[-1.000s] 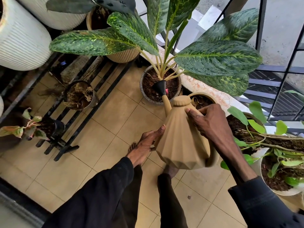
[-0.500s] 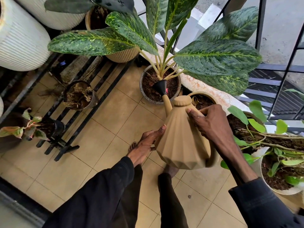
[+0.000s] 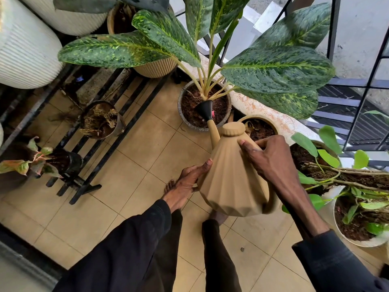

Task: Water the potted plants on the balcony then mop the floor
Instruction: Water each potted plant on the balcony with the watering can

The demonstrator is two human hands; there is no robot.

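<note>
The right hand (image 3: 271, 163) has its fingers curled over the top of the handle of the tan watering can (image 3: 229, 186), thumb laid on the shoulder just below the lid. The left hand (image 3: 189, 182) holds nothing; its fingers lie straight along the can's ribbed side, low down, propping the weight. Against a second ago almost nothing has shifted: both hands sit in the same places, the can is tipped forward at much the same angle, and only the view has drifted a touch.

The black rose (image 3: 205, 109) at the end of the spout hangs over the dark soil of the grey speckled pot (image 3: 182, 114), close to the pale stems of the big mottled-leaf plant (image 3: 277, 70). No stream of water can be made out, so whether it flows I cannot tell — but the steady pose reads as a pour in hand rather than a move to another pot.

For the task this means one plant is being watered and others probably wait: the beige pot (image 3: 271, 125) just behind the can, the trailing plant's white pot (image 3: 345, 239) at the right, and the small pots on the black rack (image 3: 88, 186) at the left. The tiled floor (image 3: 136, 165) comes later — no mop is in view.
</note>
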